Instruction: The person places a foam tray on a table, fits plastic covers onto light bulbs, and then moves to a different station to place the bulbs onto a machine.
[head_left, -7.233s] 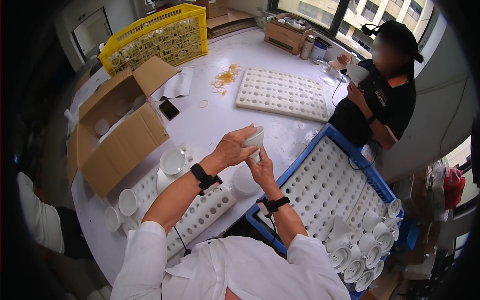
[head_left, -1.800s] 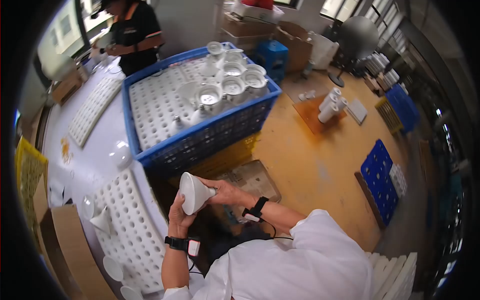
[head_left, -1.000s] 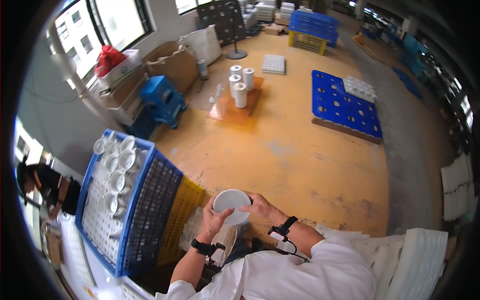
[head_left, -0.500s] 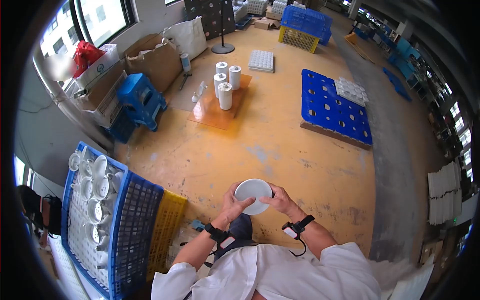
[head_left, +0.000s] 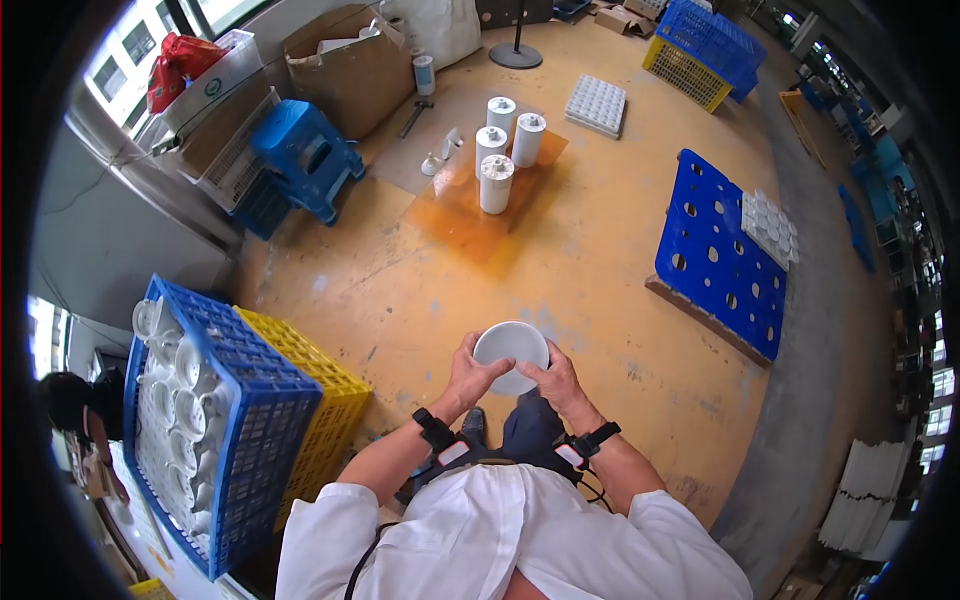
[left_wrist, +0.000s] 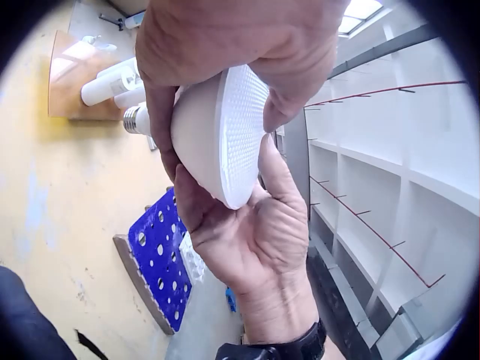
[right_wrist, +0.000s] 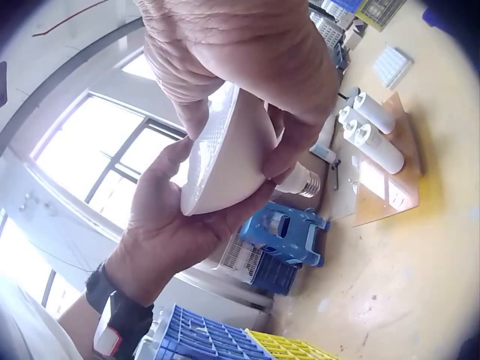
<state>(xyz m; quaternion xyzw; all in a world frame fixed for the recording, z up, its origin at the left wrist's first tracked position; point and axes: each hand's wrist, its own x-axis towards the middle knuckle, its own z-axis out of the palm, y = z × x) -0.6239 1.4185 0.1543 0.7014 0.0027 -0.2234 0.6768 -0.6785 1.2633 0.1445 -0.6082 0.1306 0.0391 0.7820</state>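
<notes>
Both hands grip one white cone-shaped lamp (head_left: 512,350) in front of the body, its wide round face turned up in the head view. My left hand (head_left: 468,378) holds its left side and my right hand (head_left: 562,384) its right side, both thumbs resting on the face. In the left wrist view the lamp (left_wrist: 202,139) shows a dimpled face and a metal screw base at the narrow end. The right wrist view shows the lamp (right_wrist: 236,157) between the curled fingers of both hands, its screw base sticking out beyond them.
Left stands a blue crate (head_left: 262,420) of white lamps beside a yellow crate (head_left: 335,410). On the floor are white cylinders (head_left: 496,186) on an orange sheet (head_left: 440,215), a blue perforated panel (head_left: 700,240) and a blue stool (head_left: 300,150). Another person (head_left: 85,410) is at far left.
The view has swung from the worktable to the floor. Both hands have kept hold of the lamp, which was on its side and now faces up.
</notes>
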